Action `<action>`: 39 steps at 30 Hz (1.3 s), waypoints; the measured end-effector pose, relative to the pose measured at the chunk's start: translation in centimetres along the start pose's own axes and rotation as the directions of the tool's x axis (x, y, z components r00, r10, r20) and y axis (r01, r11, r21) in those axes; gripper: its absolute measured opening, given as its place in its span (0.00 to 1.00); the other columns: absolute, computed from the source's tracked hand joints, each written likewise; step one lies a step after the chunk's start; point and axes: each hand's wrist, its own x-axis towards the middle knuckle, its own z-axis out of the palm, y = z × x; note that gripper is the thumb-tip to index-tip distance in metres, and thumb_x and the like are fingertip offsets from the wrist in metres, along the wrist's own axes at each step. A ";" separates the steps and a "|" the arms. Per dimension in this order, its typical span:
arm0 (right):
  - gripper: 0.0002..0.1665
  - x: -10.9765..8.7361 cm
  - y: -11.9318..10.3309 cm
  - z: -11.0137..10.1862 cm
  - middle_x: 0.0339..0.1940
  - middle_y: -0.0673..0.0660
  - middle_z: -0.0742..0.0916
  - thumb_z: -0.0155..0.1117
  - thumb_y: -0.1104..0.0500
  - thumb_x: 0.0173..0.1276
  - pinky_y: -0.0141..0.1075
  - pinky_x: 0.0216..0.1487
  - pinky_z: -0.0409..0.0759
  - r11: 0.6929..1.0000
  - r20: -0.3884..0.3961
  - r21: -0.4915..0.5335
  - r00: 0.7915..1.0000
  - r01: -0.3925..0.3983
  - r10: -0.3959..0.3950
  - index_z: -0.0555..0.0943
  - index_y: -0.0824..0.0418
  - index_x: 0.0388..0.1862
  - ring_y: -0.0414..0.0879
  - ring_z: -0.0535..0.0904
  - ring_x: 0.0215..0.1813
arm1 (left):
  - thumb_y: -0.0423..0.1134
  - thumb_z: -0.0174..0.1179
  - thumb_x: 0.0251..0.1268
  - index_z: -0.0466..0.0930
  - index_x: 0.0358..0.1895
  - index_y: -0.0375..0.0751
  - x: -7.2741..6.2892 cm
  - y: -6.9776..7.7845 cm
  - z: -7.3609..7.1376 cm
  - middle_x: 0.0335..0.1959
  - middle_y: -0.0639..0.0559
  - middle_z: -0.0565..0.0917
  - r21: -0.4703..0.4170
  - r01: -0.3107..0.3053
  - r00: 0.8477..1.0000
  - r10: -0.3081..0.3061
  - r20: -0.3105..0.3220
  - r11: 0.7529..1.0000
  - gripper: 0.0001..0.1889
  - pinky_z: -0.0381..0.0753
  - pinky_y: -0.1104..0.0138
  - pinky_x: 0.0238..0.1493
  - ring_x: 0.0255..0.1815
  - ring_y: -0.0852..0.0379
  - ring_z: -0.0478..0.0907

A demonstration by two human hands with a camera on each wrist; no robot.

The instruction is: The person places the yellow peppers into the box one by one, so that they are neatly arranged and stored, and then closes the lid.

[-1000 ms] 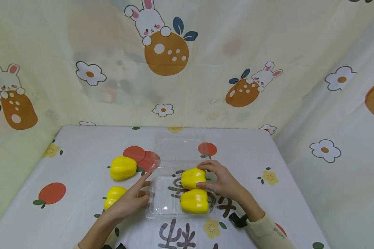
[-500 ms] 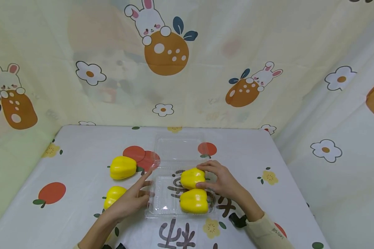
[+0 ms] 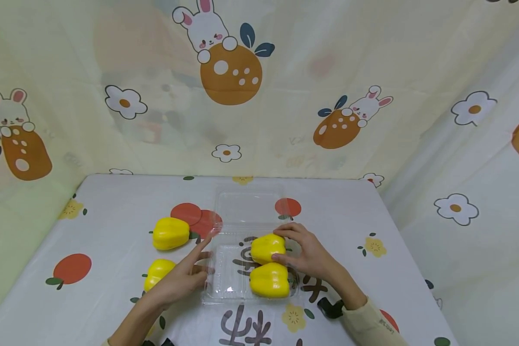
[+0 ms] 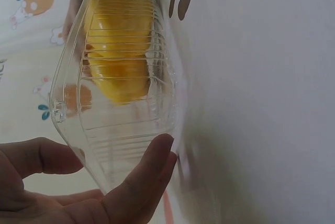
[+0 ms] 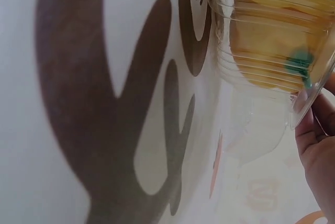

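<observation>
A clear plastic clamshell box point(image 3: 227, 286) sits mid-table, its lid point(image 3: 251, 207) folded back away from me. Two yellow bell peppers lie in its right half, one behind the other. My right hand point(image 3: 306, 249) pinches the rear pepper point(image 3: 265, 246) between thumb and fingers, over the box's right rim. The front pepper point(image 3: 269, 280) lies right beside it. At the box's left side, my left hand point(image 3: 183, 278) has extended fingers touching the wall. In the left wrist view, the thumb and fingers point(image 4: 149, 174) rest along that clear wall point(image 4: 120, 156), with both peppers blurred behind it.
Two more yellow bell peppers, a rear one point(image 3: 171, 233) and a nearer one point(image 3: 157, 274), lie on the printed tablecloth point(image 3: 112, 307) left of the box. The left forearm partly covers the nearer one. A patterned curtain point(image 3: 285, 134) closes off the back and sides.
</observation>
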 end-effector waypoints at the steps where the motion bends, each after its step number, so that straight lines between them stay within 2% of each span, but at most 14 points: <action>1: 0.35 0.0 0.0 0.0 0.68 0.52 0.83 0.81 0.49 0.64 0.56 0.71 0.82 1.000 0.002 0.000 1.000 -0.001 0.001 0.83 0.57 0.68 0.52 0.79 0.70 | 0.25 0.54 0.71 0.46 0.88 0.61 0.0 0.0 0.0 0.84 0.29 0.58 -0.001 -0.002 1.000 0.002 0.002 1.000 0.48 0.87 0.57 0.57 0.64 0.42 0.80; 7: 0.36 -0.1 -0.3 -0.1 0.69 0.53 0.82 0.80 0.49 0.65 0.57 0.71 0.81 1.000 0.009 0.002 1.000 -0.005 0.005 0.82 0.61 0.69 0.53 0.78 0.70 | 0.25 0.54 0.71 0.45 0.88 0.59 0.0 0.0 -0.1 0.84 0.28 0.58 0.003 -0.015 1.000 0.015 0.008 1.000 0.47 0.86 0.59 0.56 0.64 0.42 0.79; 19: 0.35 -0.3 -1.0 -0.7 0.69 0.53 0.83 0.81 0.50 0.65 0.54 0.67 0.85 1.000 -0.009 -0.004 1.000 0.009 -0.009 0.82 0.58 0.69 0.50 0.80 0.66 | 0.25 0.53 0.71 0.46 0.88 0.60 -0.1 0.0 -0.1 0.83 0.28 0.58 0.010 -0.019 1.000 0.019 0.003 1.000 0.47 0.86 0.58 0.56 0.63 0.42 0.80; 28: 0.34 -0.9 -0.9 -1.5 0.69 0.54 0.82 0.80 0.50 0.65 0.61 0.70 0.81 0.999 -0.047 -0.039 0.999 -0.005 0.003 0.81 0.53 0.69 0.55 0.78 0.71 | 0.25 0.54 0.70 0.46 0.88 0.62 0.0 0.0 0.1 0.83 0.27 0.58 0.006 -0.008 1.000 0.008 0.000 1.000 0.49 0.88 0.56 0.57 0.63 0.41 0.79; 34: 0.34 -1.3 -0.4 -1.9 0.71 0.53 0.81 0.79 0.51 0.67 0.57 0.67 0.84 0.999 -0.071 -0.052 0.997 0.003 -0.007 0.80 0.52 0.70 0.53 0.76 0.72 | 0.25 0.54 0.70 0.46 0.88 0.62 0.0 0.1 0.1 0.83 0.27 0.58 0.006 -0.010 1.000 0.010 -0.001 1.000 0.48 0.88 0.56 0.56 0.63 0.41 0.79; 39: 0.36 -1.8 -0.1 -2.3 0.75 0.58 0.77 0.77 0.50 0.69 0.56 0.65 0.86 0.999 -0.046 0.022 0.998 -0.044 0.045 0.76 0.51 0.74 0.57 0.76 0.74 | 0.25 0.55 0.70 0.47 0.88 0.62 -0.1 0.1 0.2 0.83 0.28 0.59 0.012 0.000 1.000 0.000 -0.014 1.000 0.48 0.88 0.53 0.59 0.63 0.41 0.80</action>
